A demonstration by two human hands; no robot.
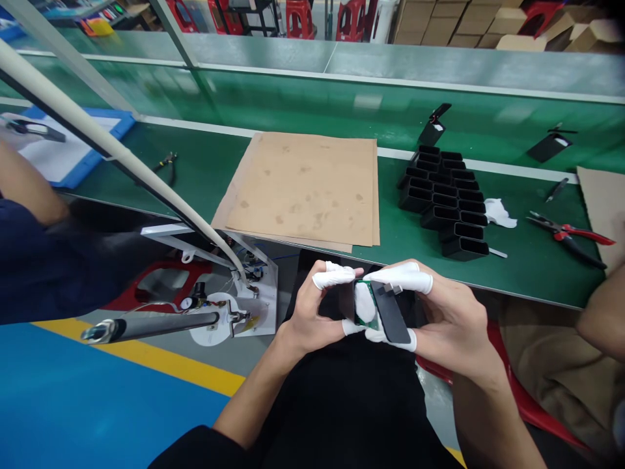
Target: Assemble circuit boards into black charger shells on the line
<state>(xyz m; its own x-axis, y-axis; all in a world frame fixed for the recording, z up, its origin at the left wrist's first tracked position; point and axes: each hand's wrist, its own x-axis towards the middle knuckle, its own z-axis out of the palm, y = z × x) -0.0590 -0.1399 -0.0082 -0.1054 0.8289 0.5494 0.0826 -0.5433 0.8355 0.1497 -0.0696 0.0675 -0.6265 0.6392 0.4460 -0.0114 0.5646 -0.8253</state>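
Both my hands wear white finger cots and meet over my lap, below the table's front edge. My left hand [317, 306] pinches the left side of a small black casing with a green circuit board [372, 311] in it. My right hand [439, 312] grips the casing's dark flat side [390, 316] from the right, thumb and forefinger closed on it. A stack of empty black rectangular casings [446, 202] lies on the green table [205, 163] ahead to the right.
Brown cardboard sheets [305, 189] lie mid-table. Red-handled pliers [569, 234], a white cloth [499, 213], small cutters [166, 163] and loose black parts [549, 146] are spread about. A white pole [112, 146] and a pneumatic fixture [215, 312] stand left. Other people's arms [29, 189] flank me.
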